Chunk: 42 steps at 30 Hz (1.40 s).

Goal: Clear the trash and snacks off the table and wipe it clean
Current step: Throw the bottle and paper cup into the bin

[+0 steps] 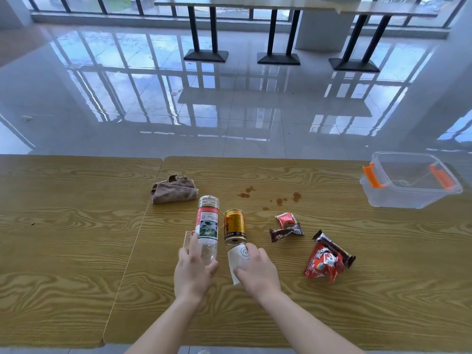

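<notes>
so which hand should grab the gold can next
Right. The right hand holds the paper cup just in front of the gold can; the left hand grips the plastic bottle, nearly as close.

A glossy pale tiled floor [229, 103] mirrors the dark-framed windows [102, 3] that run along the far wall, daylight pooling in bright bands across it. A long counter [293, 5] stands by the windows on black legs with 3 flat square bases [278, 58].
</notes>
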Motion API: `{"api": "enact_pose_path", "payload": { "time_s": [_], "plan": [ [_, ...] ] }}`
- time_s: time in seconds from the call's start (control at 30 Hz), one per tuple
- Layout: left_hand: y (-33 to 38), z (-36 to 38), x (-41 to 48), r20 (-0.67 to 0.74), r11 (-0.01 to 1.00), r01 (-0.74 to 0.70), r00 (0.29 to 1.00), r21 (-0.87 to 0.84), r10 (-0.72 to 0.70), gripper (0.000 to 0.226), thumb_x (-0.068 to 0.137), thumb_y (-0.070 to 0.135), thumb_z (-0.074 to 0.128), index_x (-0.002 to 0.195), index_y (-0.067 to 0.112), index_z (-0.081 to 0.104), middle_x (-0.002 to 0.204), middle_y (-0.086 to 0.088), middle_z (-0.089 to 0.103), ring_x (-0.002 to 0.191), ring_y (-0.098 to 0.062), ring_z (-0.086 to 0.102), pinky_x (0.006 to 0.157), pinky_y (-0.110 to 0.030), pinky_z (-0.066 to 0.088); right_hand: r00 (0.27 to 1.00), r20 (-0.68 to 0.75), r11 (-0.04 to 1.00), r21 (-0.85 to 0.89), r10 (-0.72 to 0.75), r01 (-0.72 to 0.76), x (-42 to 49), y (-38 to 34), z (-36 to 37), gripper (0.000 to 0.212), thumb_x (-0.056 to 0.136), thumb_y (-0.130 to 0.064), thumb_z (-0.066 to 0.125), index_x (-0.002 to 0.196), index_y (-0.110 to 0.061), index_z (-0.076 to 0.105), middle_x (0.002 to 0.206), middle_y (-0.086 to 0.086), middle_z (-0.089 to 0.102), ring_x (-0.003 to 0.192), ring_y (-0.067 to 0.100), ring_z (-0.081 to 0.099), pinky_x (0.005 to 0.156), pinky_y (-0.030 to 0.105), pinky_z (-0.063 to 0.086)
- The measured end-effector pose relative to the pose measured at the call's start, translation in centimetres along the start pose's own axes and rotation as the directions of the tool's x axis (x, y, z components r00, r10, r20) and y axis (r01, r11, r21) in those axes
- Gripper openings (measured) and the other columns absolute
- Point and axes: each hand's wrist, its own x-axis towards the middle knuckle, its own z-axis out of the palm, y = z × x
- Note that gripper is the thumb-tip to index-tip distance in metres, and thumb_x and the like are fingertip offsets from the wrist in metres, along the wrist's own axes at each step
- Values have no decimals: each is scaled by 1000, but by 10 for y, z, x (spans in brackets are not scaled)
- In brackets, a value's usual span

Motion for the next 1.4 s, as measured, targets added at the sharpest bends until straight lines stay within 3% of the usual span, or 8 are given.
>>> {"api": "enact_pose_path", "payload": {
  "time_s": [0.27, 0.43, 0.53, 0.67, 0.8, 0.97, 1.2, 1.4],
  "plan": [
    [23, -8, -22, -19, 996, -84, 996, 20, 84, 87, 80, 29, 77, 151, 28, 26, 128, -13, 51, 100, -29, 59, 73, -33, 40, 997, -65, 999, -4, -53, 53, -21, 18, -30, 56, 85, -31, 62, 137, -24, 43, 114, 2, 50, 96, 26, 56, 73, 34, 42],
    [40, -1, -47, -27, 987, -155, 987, 46, 157, 85, 78, 28, 76, 149, 28, 30, 140, -13, 48, 115, -31, 56, 78, -36, 44, 988, -138, 997, 37, -67, 72, -39, 42, -56, 59, 82, -32, 63, 138, -24, 43, 111, 2, 51, 95, 27, 56, 73, 35, 46],
    [56, 7, -65, -20, 984, -174, 985, 27, 174, 84, 78, 27, 76, 149, 29, 32, 139, -13, 47, 120, -32, 52, 79, -33, 39, 977, -207, 995, 75, -44, 61, -54, 63, -72, 58, 81, -34, 65, 135, -26, 45, 107, 1, 51, 94, 27, 57, 76, 35, 47],
    [78, 18, -81, 10, 960, -279, 960, 3, 279, 84, 77, 29, 77, 149, 30, 33, 116, -10, 56, 105, -30, 58, 74, -32, 39, 957, -290, 991, 127, -1, 40, -74, 89, -92, 60, 81, -33, 67, 136, -25, 46, 114, 0, 54, 101, 24, 56, 78, 33, 45],
    [100, 30, -92, 76, 935, -356, 932, -13, 356, 86, 78, 29, 78, 150, 28, 31, 123, -11, 57, 105, -29, 59, 77, -36, 45, 925, -372, 987, 162, 72, -12, -97, 108, -104, 60, 81, -32, 69, 137, -25, 47, 116, 0, 55, 105, 23, 57, 80, 32, 45],
    [118, 45, -103, 192, 877, -477, 856, -59, 479, 86, 77, 31, 77, 150, 31, 30, 120, -9, 57, 100, -27, 60, 79, -38, 50, 859, -450, 958, 251, 244, -141, -129, 126, -113, 62, 81, -35, 69, 138, -28, 46, 114, -2, 54, 101, 23, 58, 79, 31, 45],
    [136, 75, -146, 383, 783, -606, 695, -144, 608, 84, 76, 33, 74, 148, 36, 32, 119, -6, 55, 99, -25, 59, 76, -34, 46, 687, -555, 879, 365, 469, -306, -196, 167, -129, 60, 83, -33, 71, 138, -24, 47, 125, 4, 54, 106, 27, 57, 77, 30, 39],
    [150, 109, -196, 491, 717, -671, 567, -190, 661, 84, 76, 32, 74, 148, 35, 31, 125, -6, 54, 105, -26, 58, 83, -38, 50, 557, -585, 808, 428, 590, -406, -257, 225, -131, 60, 84, -34, 72, 137, -20, 47, 126, 6, 56, 111, 26, 54, 81, 30, 39]
  ]
}}
